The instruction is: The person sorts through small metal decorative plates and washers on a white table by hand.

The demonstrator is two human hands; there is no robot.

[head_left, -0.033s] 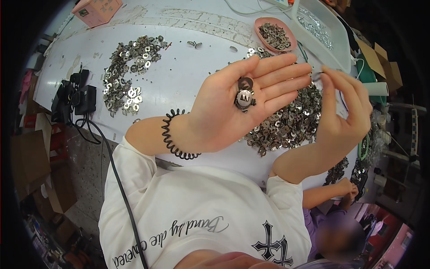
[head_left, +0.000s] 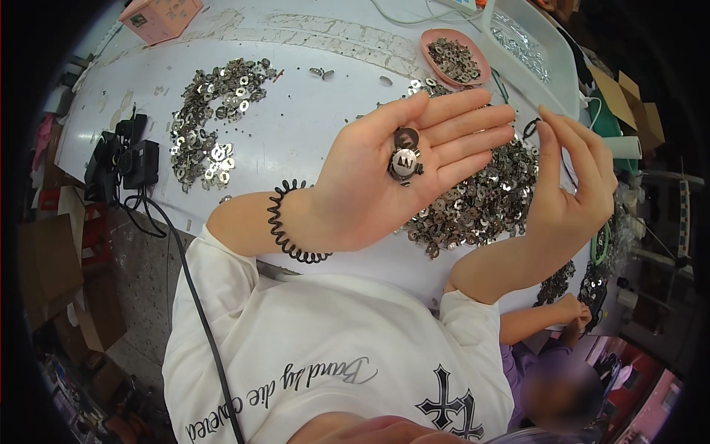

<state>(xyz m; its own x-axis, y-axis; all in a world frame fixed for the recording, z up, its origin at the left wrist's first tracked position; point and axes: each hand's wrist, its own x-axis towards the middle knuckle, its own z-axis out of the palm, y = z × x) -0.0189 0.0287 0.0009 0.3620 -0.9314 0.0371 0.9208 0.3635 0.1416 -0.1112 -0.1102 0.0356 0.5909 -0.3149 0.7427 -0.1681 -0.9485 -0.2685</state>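
Note:
My left hand (head_left: 362, 185) is open, palm up, its fingers stretched out flat. On its palm lie a few small metal pieces: a round silver snap piece (head_left: 404, 163) with dark prongs and a darker disc (head_left: 406, 138) against it. To the right, my right hand (head_left: 573, 170) pinches a small dark oval ring-like piece (head_left: 530, 129) between thumb and forefinger. Below both hands spreads a large pile of small metal snap pieces (head_left: 473, 207), partly hidden by my left hand.
Another pile of metal pieces (head_left: 214, 111) lies left. A pink dish (head_left: 484, 63) of small parts and a translucent tub (head_left: 566, 96) stand at the far right. Black adapters (head_left: 140, 164) sit at the left edge. Another person's hands (head_left: 577, 309) work at lower right.
My right hand has shifted slightly right, and the dark piece in its fingertips has turned so its opening shows. My left hand stays in place.

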